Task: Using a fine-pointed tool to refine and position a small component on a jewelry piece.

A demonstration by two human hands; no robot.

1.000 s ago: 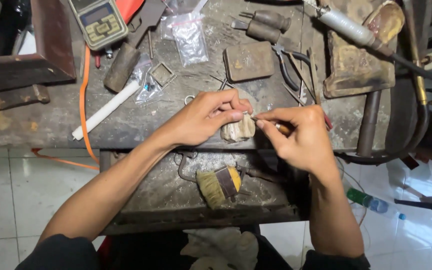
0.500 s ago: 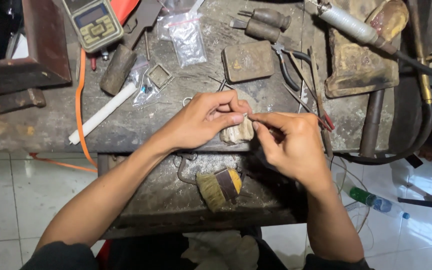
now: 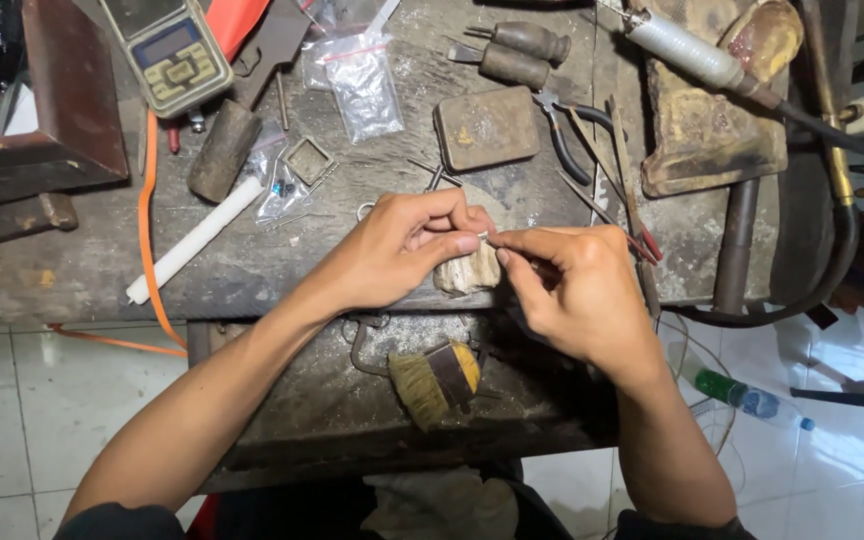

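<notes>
I see left hand (image 3: 402, 250) and right hand (image 3: 577, 285) meeting fingertip to fingertip just above wooden peg (image 3: 467, 272). Both pinched shut on tiny metal piece (image 3: 485, 237). Piece too small to tell axis. Left thumb nearer peg; brush (image 3: 435, 378) below it.

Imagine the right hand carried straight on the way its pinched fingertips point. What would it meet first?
The right hand points leftward, so it would first meet the left hand fingertips, almost touching already above the worn wooden peg.

Pretty even daylight here, soft shadows under my hands, slight glare off the floor tiles (image 3: 832, 470), everything's sharp.
</notes>
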